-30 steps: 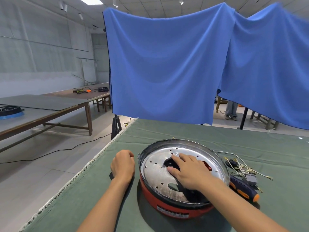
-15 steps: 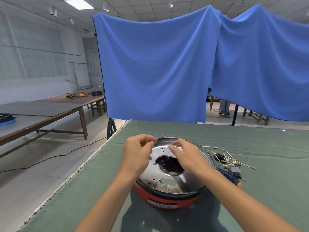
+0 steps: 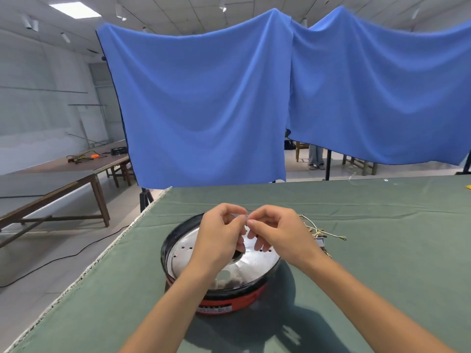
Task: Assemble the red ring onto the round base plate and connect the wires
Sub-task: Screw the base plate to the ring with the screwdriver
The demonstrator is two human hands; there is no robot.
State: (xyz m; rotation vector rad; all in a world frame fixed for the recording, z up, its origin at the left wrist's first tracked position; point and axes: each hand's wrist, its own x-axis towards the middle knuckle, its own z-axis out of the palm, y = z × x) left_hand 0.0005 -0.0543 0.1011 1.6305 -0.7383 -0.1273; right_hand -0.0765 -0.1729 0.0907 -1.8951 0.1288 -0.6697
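Green cloth (image 3: 356,250); hands hiding base plate (image 3: 183,256) centre.

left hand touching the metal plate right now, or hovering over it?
Cannot tell. In the head view the left hand sits in front of the plate, fingertips meeting the right hand; no contact or gap shows.

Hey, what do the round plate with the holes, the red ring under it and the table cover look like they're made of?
Round plate: likely polished metal; silvery, mirror-like glare, punched holes.
Red ring: glossy red, painted metal or plastic; I cannot tell which.
Table cover: green woven cloth; matte, creased, frayed pale edge.
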